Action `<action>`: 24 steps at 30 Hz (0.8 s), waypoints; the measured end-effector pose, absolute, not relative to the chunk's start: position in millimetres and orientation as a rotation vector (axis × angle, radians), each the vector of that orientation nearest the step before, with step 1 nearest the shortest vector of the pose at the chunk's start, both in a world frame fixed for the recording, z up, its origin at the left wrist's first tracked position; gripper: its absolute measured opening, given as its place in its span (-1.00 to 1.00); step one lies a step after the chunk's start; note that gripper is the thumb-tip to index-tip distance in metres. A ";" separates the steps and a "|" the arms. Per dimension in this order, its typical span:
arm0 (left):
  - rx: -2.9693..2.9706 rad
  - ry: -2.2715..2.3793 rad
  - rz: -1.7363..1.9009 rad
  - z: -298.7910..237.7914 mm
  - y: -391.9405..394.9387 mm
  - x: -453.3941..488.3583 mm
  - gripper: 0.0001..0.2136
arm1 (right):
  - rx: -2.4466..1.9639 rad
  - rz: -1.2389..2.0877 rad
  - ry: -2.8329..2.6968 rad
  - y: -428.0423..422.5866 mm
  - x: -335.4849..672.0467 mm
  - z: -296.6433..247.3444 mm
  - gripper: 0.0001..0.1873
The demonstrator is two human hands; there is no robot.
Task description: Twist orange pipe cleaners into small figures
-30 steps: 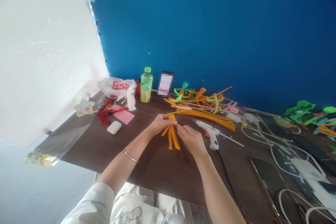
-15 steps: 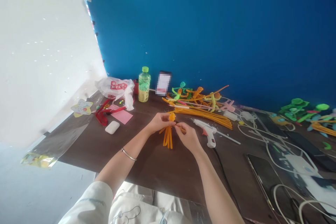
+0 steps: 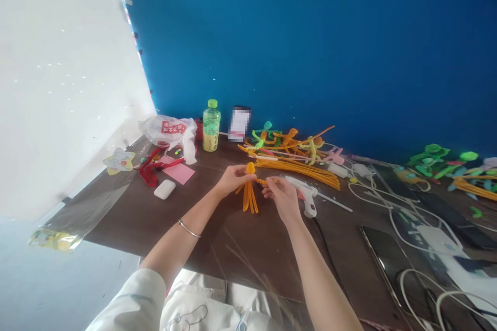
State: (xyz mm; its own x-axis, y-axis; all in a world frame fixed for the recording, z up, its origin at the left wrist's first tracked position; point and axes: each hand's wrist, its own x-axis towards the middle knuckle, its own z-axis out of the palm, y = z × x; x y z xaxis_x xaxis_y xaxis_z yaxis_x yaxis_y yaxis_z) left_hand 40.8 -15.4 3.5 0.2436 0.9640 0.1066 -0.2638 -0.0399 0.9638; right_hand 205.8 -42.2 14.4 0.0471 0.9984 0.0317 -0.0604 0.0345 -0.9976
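We've got the L hand (image 3: 234, 178) closed round an orange pipe-cleaner figure (image 3: 248, 194), fingers pressed together just under its round orange head, w/ the legs hanging down toward us above the table. The R hand (image 3: 282, 197) is right beside it, thumb & forefinger pinching the end of an orange strand (image 3: 266, 181) that runs sideways from the figure's neck. It looks like an arm, tho the L fingers hide the join, so we can't be sure. A thin silver bangle (image 3: 189, 228) sits on the L wrist.

On the dark wood table (image 3: 233, 253), just past the hands, lies a long bundle of orange pipe cleaners (image 3: 298, 171). A white hot-glue gun (image 3: 308, 199) lies close to the R hand. Further back there's a heap of colourful pipe-cleaner figures (image 3: 285, 139), w/ a green-capped drink bottle (image 3: 212, 126) to their left, against the blue wall (image 3: 310, 36). To the L of the hands: a white plastic bag (image 3: 169, 130), red ribbon (image 3: 149, 173), a pink paper sheet (image 3: 178, 172), a white earbud case (image 3: 164, 189) & a star-shaped card (image 3: 119, 161). To the R: a phone (image 3: 382, 258) lying flat & white cables (image 3: 392, 227).
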 end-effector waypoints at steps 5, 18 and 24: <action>1.217 0.768 1.123 -3.0 -16.1 45.9 -0.53 | -1.143 1.151 -1.104 -42.8 200.3 8.3 -0.63; 1.165 0.771 0.985 5.4 -22.8 44.5 -0.56 | -1.017 1.184 -0.975 -38.6 199.4 5.8 -0.65; 1.120 0.651 0.825 4.8 -22.7 41.8 -0.62 | -1.084 1.046 -1.169 -35.3 209.0 7.5 -0.55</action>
State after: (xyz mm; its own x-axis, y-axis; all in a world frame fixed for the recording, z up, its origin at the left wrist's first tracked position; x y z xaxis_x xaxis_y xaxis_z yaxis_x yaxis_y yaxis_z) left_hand 41.8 -22.7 4.8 0.5476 0.8355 -0.0458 -0.2387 0.2085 0.9484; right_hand 209.0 -35.3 7.5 0.1000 0.9814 0.1641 -0.0539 0.1700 -0.9840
